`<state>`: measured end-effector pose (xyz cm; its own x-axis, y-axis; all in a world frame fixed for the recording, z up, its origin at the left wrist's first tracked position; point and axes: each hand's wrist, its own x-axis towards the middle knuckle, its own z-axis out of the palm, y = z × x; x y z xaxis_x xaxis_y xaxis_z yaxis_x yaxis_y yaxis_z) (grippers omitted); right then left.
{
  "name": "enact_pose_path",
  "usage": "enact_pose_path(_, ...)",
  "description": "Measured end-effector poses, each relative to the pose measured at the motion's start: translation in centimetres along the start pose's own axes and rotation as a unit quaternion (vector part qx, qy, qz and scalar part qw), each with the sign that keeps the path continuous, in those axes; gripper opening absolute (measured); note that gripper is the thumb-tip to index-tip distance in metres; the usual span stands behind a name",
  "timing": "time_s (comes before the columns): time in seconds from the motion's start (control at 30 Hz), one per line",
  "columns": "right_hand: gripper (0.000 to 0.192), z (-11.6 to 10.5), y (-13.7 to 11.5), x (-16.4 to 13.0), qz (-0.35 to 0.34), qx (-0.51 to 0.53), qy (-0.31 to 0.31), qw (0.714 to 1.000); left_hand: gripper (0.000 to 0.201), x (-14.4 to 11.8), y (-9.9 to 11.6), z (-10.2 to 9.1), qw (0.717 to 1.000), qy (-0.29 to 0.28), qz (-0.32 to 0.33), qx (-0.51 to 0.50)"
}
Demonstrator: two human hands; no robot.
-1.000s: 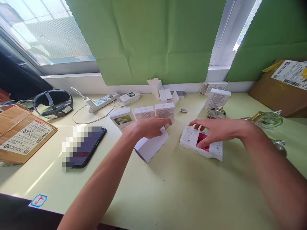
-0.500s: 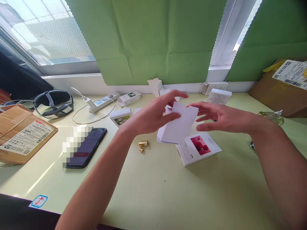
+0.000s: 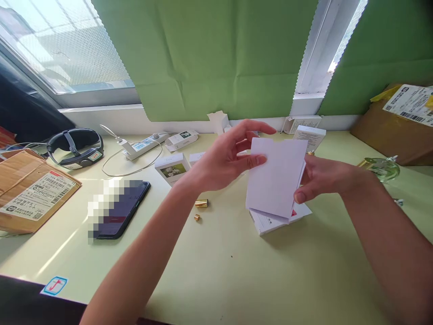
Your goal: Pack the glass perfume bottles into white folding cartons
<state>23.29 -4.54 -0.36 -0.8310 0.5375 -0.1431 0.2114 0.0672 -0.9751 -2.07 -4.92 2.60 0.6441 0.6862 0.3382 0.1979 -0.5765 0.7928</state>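
- Both hands are up off the table (image 3: 216, 271), meeting on a flat white carton (image 3: 275, 183) held upright between them, its blank face turned toward the person.
- The left hand (image 3: 221, 164) pinches the carton at its upper left corner: the thumb presses on the near face, while the forefinger sticks out straight above the top edge, touching nothing I can see.
- The right hand (image 3: 321, 178) clamps the carton's right edge; its thumb tip shows on the near face low down, and the other fingers are hidden behind the card.
- So the carton sits squarely between the two grips, top corner in the left, lower right edge in the right, tilted a little.
- Directly beneath the held carton lies a white box with a red picture (image 3: 274, 220), flat on the table and mostly hidden by the carton; the two look apart, though I cannot tell for certain.
- Below and to the left of the left hand, a gold cap (image 3: 201, 203) lies on its side, with a smaller gold piece (image 3: 196, 217) just beside it.
- Behind the left wrist stands a small box with a flower picture (image 3: 172, 168).
- Well off to the left of both hands lies a dark phone (image 3: 123, 207).
- Past the right wrist, near the table's far right, sits a green glass bottle (image 3: 382, 168).
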Motion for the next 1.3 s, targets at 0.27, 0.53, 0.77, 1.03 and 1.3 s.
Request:
enact_pose_path(0.27,0.081,-0.3,-0.1,0.1,0.062,-0.046,0.138,0.987,0.076,0.1,-1.1,1.0,0.990,-0.007,-0.137,0.037)
enact_pose_path(0.53,0.061,0.4,-1.0,0.3,0.117,-0.122,0.192,0.967,0.119,-0.2,-0.3,3.6,0.987,-0.056,-0.080,0.126)
enact_pose_path(0.77,0.058,0.5,-0.7,0.3,0.059,-0.115,0.213,0.968,0.107,0.0,-0.8,4.4,0.968,-0.045,0.054,0.243)
enact_pose_path(1.03,0.043,-0.8,1.3,0.1,0.028,-0.039,0.175,0.983,0.087,0.2,-1.5,4.0,0.972,-0.044,0.076,0.219)
enact_pose_path(1.3,0.049,-1.6,2.2,-0.5,-0.015,0.042,0.107,0.993,0.080,0.3,-1.4,3.3,0.988,-0.018,0.081,0.129)
